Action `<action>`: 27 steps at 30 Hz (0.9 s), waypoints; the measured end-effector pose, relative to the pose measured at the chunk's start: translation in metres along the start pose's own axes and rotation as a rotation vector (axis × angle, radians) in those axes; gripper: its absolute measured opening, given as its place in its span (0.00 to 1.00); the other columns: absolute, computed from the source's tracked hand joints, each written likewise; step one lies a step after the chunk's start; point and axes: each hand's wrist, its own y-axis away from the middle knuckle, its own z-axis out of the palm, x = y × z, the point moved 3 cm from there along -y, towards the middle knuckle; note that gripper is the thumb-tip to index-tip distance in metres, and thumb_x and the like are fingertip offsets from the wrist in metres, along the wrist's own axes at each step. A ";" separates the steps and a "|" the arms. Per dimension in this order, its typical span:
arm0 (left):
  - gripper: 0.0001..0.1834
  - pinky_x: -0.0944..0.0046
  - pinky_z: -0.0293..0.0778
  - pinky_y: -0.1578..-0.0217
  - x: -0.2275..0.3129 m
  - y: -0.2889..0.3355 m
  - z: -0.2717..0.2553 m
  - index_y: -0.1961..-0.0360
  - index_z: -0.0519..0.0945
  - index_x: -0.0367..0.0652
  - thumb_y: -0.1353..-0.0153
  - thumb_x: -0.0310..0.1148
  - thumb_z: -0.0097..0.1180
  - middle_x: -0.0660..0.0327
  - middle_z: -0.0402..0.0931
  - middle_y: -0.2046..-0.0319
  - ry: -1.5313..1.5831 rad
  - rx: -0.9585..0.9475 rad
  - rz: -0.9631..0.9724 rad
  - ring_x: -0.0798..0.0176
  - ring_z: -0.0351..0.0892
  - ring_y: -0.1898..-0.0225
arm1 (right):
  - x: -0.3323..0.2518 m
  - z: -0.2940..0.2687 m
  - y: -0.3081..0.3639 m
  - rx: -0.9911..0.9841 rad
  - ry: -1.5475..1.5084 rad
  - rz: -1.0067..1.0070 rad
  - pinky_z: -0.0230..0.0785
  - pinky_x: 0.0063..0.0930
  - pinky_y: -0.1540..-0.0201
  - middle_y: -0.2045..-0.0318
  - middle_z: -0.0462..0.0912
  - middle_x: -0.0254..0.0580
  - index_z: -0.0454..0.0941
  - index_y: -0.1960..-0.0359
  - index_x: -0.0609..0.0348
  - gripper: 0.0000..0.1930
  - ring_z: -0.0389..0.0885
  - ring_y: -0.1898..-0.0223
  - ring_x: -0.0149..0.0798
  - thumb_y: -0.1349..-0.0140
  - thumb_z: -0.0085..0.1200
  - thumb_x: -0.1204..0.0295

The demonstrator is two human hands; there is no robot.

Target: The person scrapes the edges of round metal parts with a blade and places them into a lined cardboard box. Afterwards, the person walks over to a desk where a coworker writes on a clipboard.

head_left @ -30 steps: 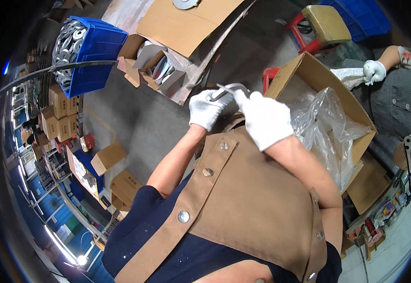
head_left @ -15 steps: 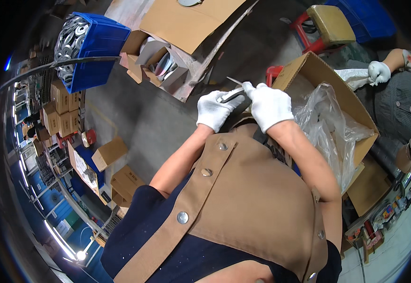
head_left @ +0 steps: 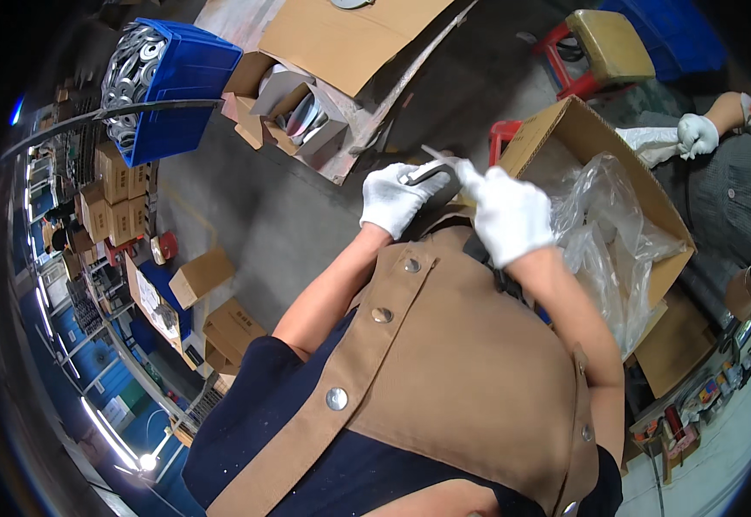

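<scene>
White gloves cover both hands, which are raised close together in front of the brown apron. My left hand [head_left: 390, 198] is closed round a dark part with a pale, shiny edge [head_left: 429, 171]; its full shape is hidden by the glove. Pinched in my right hand [head_left: 515, 215] is a thin, flat grey strip like a file or blade [head_left: 437, 154]. Its tip points up and left, just over the dark part. Motion smears the right glove, and I cannot tell whether strip and part touch.
At right stands an open cardboard box [head_left: 537, 129] lined with clear plastic [head_left: 604, 224]. A co-worker's gloved hand [head_left: 698, 136] is beyond it. A blue bin [head_left: 188, 90] of metal rings, a small open carton [head_left: 328, 129] and a red-legged stool [head_left: 610, 47] stand farther off.
My right hand has moved right and slightly down, away from my left hand, still pinching the strip. My left hand and the dark part have barely moved.
</scene>
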 end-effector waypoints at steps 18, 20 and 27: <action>0.12 0.67 0.67 0.78 0.016 -0.014 -0.039 0.72 0.83 0.42 0.54 0.37 0.71 0.62 0.74 0.82 0.254 0.003 0.228 0.67 0.69 0.82 | 0.063 0.010 -0.009 0.232 -0.097 0.198 0.72 0.39 0.66 0.71 0.79 0.40 0.79 0.52 0.33 0.15 0.79 0.70 0.46 0.39 0.47 0.67; 0.12 0.67 0.67 0.78 0.020 -0.018 -0.045 0.72 0.83 0.41 0.54 0.36 0.71 0.62 0.74 0.82 0.318 0.017 0.257 0.67 0.69 0.82 | 0.059 -0.007 -0.007 0.297 -0.101 0.174 0.73 0.39 0.69 0.73 0.78 0.39 0.78 0.52 0.34 0.16 0.79 0.72 0.46 0.39 0.47 0.69; 0.12 0.68 0.67 0.77 0.033 -0.024 -0.053 0.72 0.83 0.41 0.55 0.35 0.71 0.63 0.75 0.81 0.393 0.012 0.280 0.69 0.71 0.80 | 0.017 -0.062 0.012 0.521 -0.023 -0.035 0.69 0.31 0.77 0.78 0.73 0.33 0.76 0.47 0.41 0.23 0.75 0.79 0.37 0.46 0.49 0.75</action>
